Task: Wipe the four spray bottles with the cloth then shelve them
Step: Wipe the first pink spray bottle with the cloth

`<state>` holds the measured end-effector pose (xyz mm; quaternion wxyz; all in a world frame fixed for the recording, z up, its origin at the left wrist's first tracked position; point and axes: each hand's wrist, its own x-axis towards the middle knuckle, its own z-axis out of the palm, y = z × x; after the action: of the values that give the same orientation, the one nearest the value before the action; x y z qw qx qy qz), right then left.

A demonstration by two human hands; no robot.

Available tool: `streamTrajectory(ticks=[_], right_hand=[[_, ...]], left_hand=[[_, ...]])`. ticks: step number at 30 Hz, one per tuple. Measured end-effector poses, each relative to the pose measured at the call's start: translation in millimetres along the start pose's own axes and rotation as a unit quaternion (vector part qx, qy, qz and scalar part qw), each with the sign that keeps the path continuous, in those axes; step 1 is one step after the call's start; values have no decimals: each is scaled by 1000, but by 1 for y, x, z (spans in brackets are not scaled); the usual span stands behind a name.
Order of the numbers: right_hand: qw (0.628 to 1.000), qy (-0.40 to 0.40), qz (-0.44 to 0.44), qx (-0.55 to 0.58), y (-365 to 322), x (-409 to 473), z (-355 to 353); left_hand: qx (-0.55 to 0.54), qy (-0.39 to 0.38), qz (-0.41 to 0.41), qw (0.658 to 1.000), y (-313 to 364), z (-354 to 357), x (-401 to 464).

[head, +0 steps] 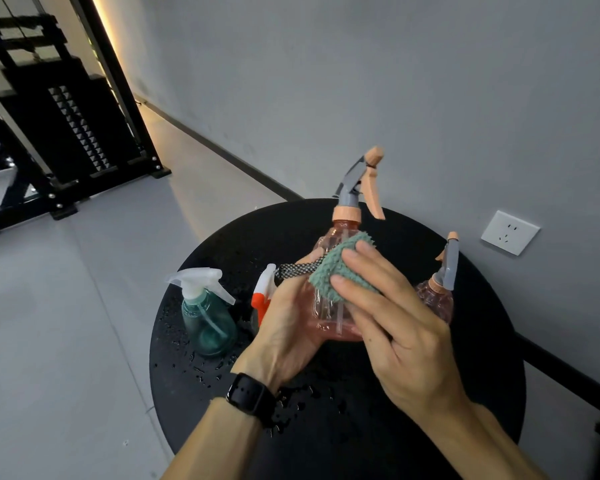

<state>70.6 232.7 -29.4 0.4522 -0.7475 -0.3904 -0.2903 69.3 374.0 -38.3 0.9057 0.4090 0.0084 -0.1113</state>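
Fingers (352,289) on cloth (329,271), mid-table (447,427)

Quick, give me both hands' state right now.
Left hand: grips the pink spray bottle, lifted above the table.
Right hand: fingers fairly straight, pressing the green cloth against that bottle.

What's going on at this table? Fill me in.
A person is wiping a pink bottle. The left hand holds it up above the black table, and the right hand presses a green cloth against its side. A teal bottle, another pink one and a white-and-orange sprayer stand on the wet tabletop, none shelved yet.
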Motion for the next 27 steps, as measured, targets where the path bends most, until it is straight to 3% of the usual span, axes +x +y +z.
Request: streamTrajectory(ticks=[4,15,21,27], right_hand=[[999,-17,-6,-40,3,7,3],[997,-55,-1,-52,-1,16,18],[996,-52,-28,-66,-9,-3,17],[994,-35,-53,-89,-10,-15,15]], left_hand=[[20,26,9,999,-7,-1,1],[-56,94,43,993,-15,-1,8],[-97,34,1,995,-6,2,9],[-68,83,-26,994,-8,-1,6]])
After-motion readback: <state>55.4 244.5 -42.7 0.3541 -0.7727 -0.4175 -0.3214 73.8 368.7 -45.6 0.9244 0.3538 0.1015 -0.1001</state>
